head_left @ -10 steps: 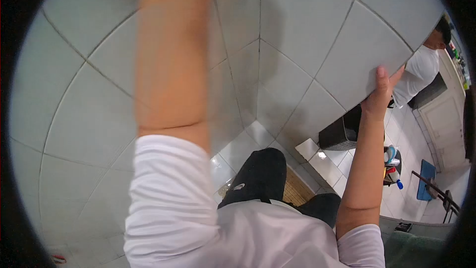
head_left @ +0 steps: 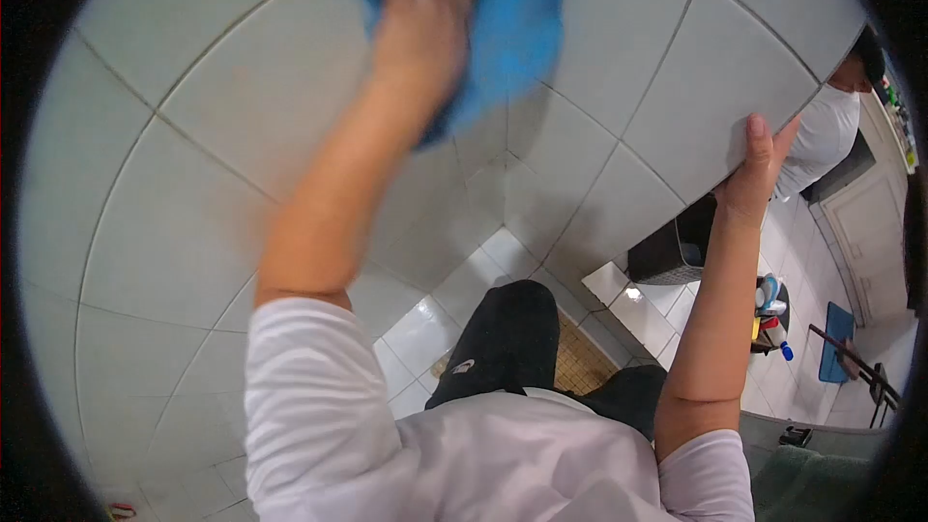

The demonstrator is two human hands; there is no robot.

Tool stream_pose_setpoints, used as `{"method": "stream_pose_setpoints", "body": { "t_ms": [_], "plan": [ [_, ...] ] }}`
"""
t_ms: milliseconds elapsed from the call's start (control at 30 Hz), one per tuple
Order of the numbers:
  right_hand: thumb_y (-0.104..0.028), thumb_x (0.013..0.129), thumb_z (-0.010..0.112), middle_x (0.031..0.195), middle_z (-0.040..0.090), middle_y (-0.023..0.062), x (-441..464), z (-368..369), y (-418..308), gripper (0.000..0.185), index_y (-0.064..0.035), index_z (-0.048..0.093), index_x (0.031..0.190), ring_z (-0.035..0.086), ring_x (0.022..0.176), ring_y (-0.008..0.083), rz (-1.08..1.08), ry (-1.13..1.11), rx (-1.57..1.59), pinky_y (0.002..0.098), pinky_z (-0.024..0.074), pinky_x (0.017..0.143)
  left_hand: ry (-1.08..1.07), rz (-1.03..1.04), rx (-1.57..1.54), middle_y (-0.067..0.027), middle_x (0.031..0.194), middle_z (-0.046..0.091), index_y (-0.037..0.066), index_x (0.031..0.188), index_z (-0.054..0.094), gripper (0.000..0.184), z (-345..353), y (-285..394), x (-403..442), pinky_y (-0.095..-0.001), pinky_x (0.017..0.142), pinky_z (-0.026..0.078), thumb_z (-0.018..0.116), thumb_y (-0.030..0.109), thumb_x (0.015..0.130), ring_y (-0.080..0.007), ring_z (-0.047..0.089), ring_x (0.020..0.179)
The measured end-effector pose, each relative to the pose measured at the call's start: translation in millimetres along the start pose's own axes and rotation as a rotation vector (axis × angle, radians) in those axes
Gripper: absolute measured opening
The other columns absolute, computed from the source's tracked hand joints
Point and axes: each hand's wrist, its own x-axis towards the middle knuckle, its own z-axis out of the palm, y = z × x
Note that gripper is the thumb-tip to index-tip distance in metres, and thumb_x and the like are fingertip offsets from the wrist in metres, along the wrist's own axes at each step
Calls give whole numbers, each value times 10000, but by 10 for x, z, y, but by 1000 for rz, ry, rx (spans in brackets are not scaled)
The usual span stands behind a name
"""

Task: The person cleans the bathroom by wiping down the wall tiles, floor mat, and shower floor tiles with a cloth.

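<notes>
At the top, my left hand (head_left: 425, 29), blurred by motion, is on a blue cloth (head_left: 517, 29) against the white tiled wall (head_left: 261, 87). Some of its fingers sink into the cloth's folds near the frame's top edge. My right hand (head_left: 757, 169) grips the outer edge of the tiled wall at the right, its thumb flat on the tile face and its other fingers mostly hidden around the edge.
A black bin (head_left: 667, 251) stands beyond a low tiled ledge (head_left: 633, 304). Farther right are bottles in a dark container (head_left: 771, 324), a blue dustpan (head_left: 836, 343) and another person (head_left: 822, 135) in white. Green fabric (head_left: 812, 483) lies at lower right.
My left hand and the blue cloth have come down and into view, with the left elbow bent more. My right hand still holds the wall edge.
</notes>
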Motion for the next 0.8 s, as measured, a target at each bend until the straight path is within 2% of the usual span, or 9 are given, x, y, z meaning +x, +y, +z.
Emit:
{"method": "stream_pose_setpoints", "body": {
  "t_ms": [33,133,267,333,367,533,633,700,800],
  "plan": [
    [-230,735,619,1316,278,160,11,0,-16,785,-26,151,1331,312,1187,254,-3,-2,25,342,247,975,-69,117,-102,-161,1360,258,54,1314,260,511,122,291,-320,-619,968,146,340,149,818,-311,303,1219],
    [-220,720,636,1305,298,156,45,-12,-52,783,-34,176,1325,323,1173,252,22,-19,24,345,265,963,-580,214,-747,-127,1327,331,51,1286,324,475,723,1248,-1470,-348,1036,202,353,162,825,-249,336,1200],
    [-185,713,643,1281,330,160,134,-201,114,768,-38,198,1322,357,1142,255,-36,55,-146,370,270,956,-563,572,-513,-68,1233,457,76,1188,469,401,540,877,-1882,-293,940,308,392,185,810,-157,421,1115],
    [-194,732,617,1221,396,158,221,-416,391,737,-71,201,1329,404,1095,272,-30,103,-230,428,268,959,-531,185,-743,-26,1164,512,73,1114,537,359,249,323,-1875,-300,925,326,439,181,785,-117,441,1090],
    [-240,748,596,1192,423,162,132,-375,316,711,-115,209,1330,416,1085,291,28,80,-228,465,275,957,-17,52,-598,-5,1071,556,99,1035,583,309,206,-8,-1929,-286,843,373,458,191,768,-128,497,997],
    [-369,789,519,1262,354,175,272,-617,588,612,-151,264,1301,383,1131,339,113,27,-328,524,316,931,225,-448,-36,-61,1091,522,169,999,593,389,-660,-1810,-2010,-510,826,328,543,449,734,-300,427,1060],
    [-383,756,557,1300,298,187,359,-676,609,675,-129,253,1303,341,1155,368,248,-46,-309,556,331,905,15,-942,68,-213,1304,322,57,1316,263,690,-904,-2311,-2263,-585,967,132,441,477,798,-394,287,1203],
    [-384,760,552,1305,294,183,316,-500,589,681,-127,239,1308,333,1163,359,205,-28,-331,550,310,918,184,-981,251,-225,1202,417,16,1263,333,598,-690,-2309,-2513,-509,936,243,481,387,819,-373,395,1102],
    [-387,766,544,1313,288,176,257,-292,562,690,-124,218,1315,320,1174,346,142,-8,-348,540,279,936,-189,-1264,636,-98,1156,474,99,1063,530,348,-210,-1795,-2776,-497,937,253,556,284,769,-306,342,1157]
  ]
}}
